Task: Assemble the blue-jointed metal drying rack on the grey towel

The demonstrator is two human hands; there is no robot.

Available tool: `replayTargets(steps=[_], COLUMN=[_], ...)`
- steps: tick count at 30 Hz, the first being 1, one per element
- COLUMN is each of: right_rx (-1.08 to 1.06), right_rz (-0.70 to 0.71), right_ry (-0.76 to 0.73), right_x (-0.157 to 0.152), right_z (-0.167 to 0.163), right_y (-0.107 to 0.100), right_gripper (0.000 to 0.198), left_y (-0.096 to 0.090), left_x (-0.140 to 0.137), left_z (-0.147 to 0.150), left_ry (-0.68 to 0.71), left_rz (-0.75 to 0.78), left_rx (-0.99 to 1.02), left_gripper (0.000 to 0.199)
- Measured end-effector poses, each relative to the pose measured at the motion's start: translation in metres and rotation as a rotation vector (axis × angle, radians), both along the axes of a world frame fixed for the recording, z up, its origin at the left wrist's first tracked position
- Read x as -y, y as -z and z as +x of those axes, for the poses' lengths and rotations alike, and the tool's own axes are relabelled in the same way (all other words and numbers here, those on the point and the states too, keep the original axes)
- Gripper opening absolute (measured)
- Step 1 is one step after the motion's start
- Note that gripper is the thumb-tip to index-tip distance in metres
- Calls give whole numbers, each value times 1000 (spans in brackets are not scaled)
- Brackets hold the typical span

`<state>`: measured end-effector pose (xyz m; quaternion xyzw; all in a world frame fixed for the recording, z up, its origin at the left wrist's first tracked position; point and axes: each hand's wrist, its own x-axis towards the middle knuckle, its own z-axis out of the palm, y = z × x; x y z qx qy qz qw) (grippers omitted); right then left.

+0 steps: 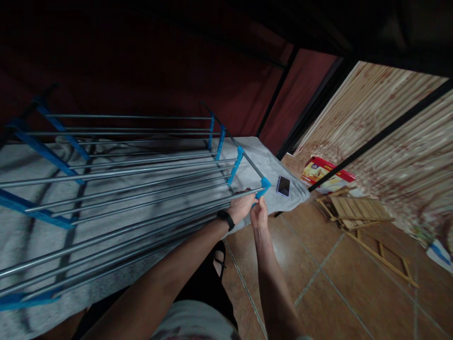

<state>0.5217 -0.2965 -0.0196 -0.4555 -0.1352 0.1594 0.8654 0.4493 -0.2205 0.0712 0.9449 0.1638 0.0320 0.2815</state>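
A rack of metal rods (pixel 148 167) joined by blue plastic brackets (pixel 235 166) lies across a grey cloth-covered surface (pixel 21 163). At its near right corner, my left hand (pixel 241 208), with a dark watch on the wrist, closes round the rack's end beside a blue bracket (pixel 263 188). My right hand (pixel 259 213) is closed on the lower part of this same bracket, thumb up against it. Both hands nearly touch. The fingertips are partly hidden behind the rods and bracket.
A phone (pixel 283 186) lies on the cloth right of my hands. Beyond, a red and yellow box (pixel 327 174) and a folded wooden chair (pixel 361 212) rest on the tiled floor (pixel 311 283). A black post (pixel 382 133) slants across the right side.
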Motion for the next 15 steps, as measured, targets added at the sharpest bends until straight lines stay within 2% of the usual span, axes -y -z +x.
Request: replayTargets(steps=[7,15], right_rx=[-17,-4], right_rz=[70,29], right_ry=[-46,-24], right_x=[-1,-4], right_z=[3,-1], right_y=[7,0], right_gripper=[21,27], left_y=[0,6], left_x=[6,8], left_z=[-3,-1], left_ry=[-62,-84], left_rz=[31,22], left_rx=[58,71], left_gripper=[30,29])
